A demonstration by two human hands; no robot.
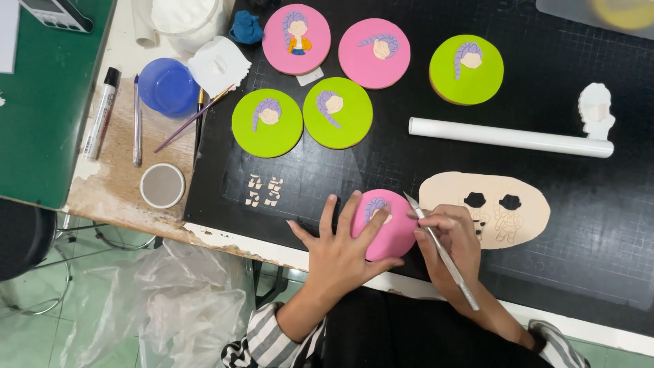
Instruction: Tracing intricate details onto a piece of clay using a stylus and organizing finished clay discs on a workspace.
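My left hand (339,249) lies flat with fingers spread on the near side of a pink disc (394,232), which carries a small purple-haired head figure. My right hand (451,247) grips a thin metal craft knife (443,252), its blade tip next to the disc's right edge. Just right of the disc lies a rolled-out beige sheet (528,204) with two cut holes and small body shapes scored into it. All of this rests on a black cutting mat (586,225).
Two pink discs (374,53) and three green discs (267,123) with similar heads lie farther back. A white rolling tube (511,138), small beige cut-outs (263,191), a blue bowl (168,86), brushes, a marker (101,113) and a round lid (162,185) lie around.
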